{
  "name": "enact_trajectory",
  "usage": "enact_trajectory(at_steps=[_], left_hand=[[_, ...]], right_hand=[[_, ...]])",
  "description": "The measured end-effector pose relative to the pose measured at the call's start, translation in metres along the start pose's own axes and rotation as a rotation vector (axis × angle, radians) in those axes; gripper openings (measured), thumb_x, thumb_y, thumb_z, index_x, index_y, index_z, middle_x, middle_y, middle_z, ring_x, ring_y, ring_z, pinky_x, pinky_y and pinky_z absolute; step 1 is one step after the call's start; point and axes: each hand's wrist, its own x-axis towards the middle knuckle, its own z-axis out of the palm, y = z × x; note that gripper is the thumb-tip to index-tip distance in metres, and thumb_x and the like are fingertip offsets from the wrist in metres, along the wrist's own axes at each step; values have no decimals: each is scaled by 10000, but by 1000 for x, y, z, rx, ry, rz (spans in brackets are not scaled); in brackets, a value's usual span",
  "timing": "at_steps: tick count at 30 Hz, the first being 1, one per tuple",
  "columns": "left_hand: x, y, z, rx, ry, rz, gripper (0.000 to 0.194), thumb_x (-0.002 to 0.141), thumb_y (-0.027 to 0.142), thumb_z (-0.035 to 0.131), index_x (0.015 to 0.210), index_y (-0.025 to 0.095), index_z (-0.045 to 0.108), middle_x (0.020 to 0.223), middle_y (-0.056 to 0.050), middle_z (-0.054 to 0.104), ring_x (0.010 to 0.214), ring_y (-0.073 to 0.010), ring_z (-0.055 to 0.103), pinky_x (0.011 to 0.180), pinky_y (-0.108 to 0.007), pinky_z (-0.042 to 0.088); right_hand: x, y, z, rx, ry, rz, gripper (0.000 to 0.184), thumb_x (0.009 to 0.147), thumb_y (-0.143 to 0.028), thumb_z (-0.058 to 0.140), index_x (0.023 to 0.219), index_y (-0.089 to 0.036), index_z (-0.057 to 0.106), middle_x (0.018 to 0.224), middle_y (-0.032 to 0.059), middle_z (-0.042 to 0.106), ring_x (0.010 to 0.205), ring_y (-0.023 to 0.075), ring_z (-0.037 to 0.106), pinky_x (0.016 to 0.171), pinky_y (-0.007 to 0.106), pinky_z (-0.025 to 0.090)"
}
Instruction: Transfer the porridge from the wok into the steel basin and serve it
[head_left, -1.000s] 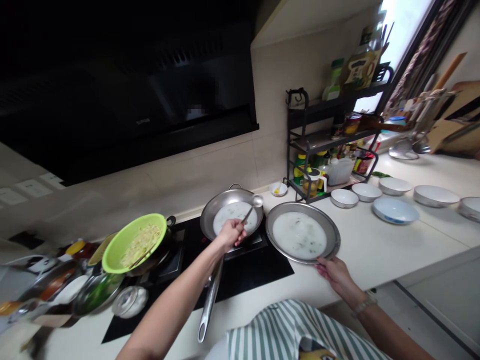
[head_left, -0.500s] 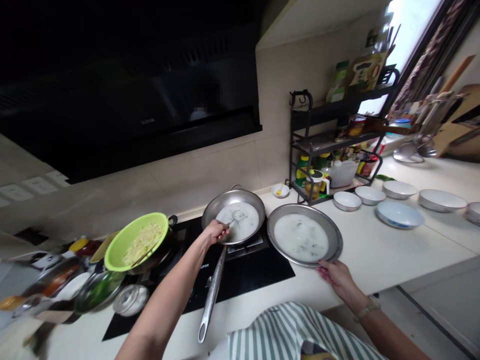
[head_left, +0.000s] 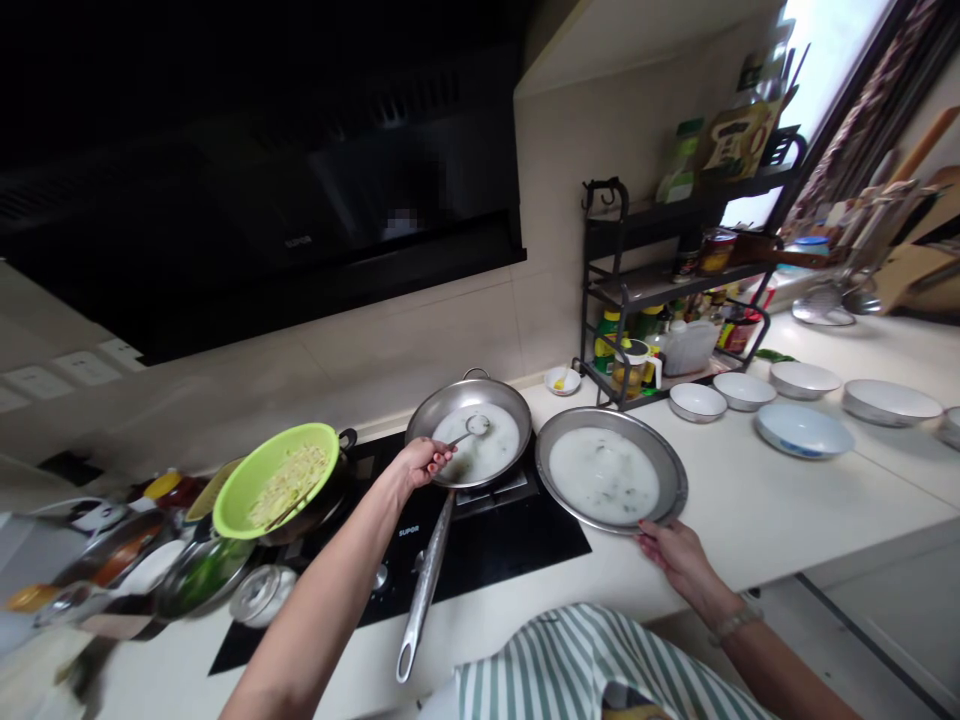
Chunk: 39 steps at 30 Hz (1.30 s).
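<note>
My left hand (head_left: 426, 460) is closed around the handle of a metal ladle (head_left: 477, 425), whose round bowl is in the milky white liquid with green bits (head_left: 491, 450) in a steel wok (head_left: 426, 408). The wok stands on the black stove, its long handle (head_left: 427, 590) pointing towards me. To its right, a wide steel basin (head_left: 551, 430) holds more of the same white liquid (head_left: 600, 470). My right hand (head_left: 675, 555) grips the near right rim of that basin, fingers pinched on the edge.
A green colander (head_left: 232, 490) with pale sprouts and chopsticks rests on the stove's left. Beside it are a glass jar (head_left: 262, 595) and a bowl of greens (head_left: 202, 575). Several white bowls (head_left: 802, 380) line the right counter. A spice rack (head_left: 622, 290) stands behind the basin; a range hood (head_left: 300, 200) hangs above.
The ladle went from above the wok's right rim down into the liquid, my left hand shifting left. Its bowl now shows near the surface. My right hand stays on the basin rim.
</note>
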Motion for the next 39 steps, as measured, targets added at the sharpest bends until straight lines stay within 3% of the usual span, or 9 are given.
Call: enact_trajectory(at_steps=[16, 21, 26, 33, 36, 39], left_hand=[[-21, 8, 18, 2, -71, -40, 144, 750, -53, 508, 751, 25, 628, 537, 0, 513, 332, 12, 323, 291, -80, 164], [-37, 18, 36, 53, -137, -11, 163, 773, -21, 484, 779, 50, 630, 536, 5, 522, 341, 2, 319, 294, -83, 171], [-46, 18, 67, 142, -197, -11, 139, 772, 2, 520, 812, 58, 641, 533, 15, 526, 340, -2, 319, 298, -104, 153], [-31, -19, 116, 342, -280, -11, 104, 795, 32, 535, 738, 97, 594, 502, 12, 540, 330, -20, 328, 331, -151, 181], [-22, -43, 131, 512, -267, 103, 155, 813, 65, 518, 682, 140, 547, 491, 16, 539, 325, -39, 333, 352, -179, 211], [-17, -60, 139, 778, -207, 329, 193, 818, 82, 505, 647, 164, 540, 498, 12, 535, 361, -69, 385, 414, -211, 295]], right_hand=[[3, 2, -2, 15, -15, -2, 276, 615, 17, 684, 681, -211, 543, 508, -28, 627, 421, 102, 579, 396, 145, 463], [3, 2, -2, 18, -18, 0, 275, 617, 20, 676, 673, -214, 543, 505, -30, 626, 414, 99, 573, 397, 145, 465], [2, 2, -2, -1, -15, -11, 277, 614, 10, 679, 682, -219, 538, 499, -35, 617, 413, 104, 571, 385, 146, 456], [-1, 0, -1, -1, -11, -11, 280, 619, 5, 686, 687, -220, 533, 504, -24, 621, 426, 116, 575, 392, 161, 451], [-3, -1, 0, -13, -5, -15, 283, 609, 4, 696, 672, -220, 534, 509, -26, 623, 428, 120, 580, 397, 167, 454], [-4, -1, 0, -23, -3, -29, 286, 601, 4, 698, 655, -219, 526, 512, -21, 623, 428, 125, 586, 401, 172, 455]])
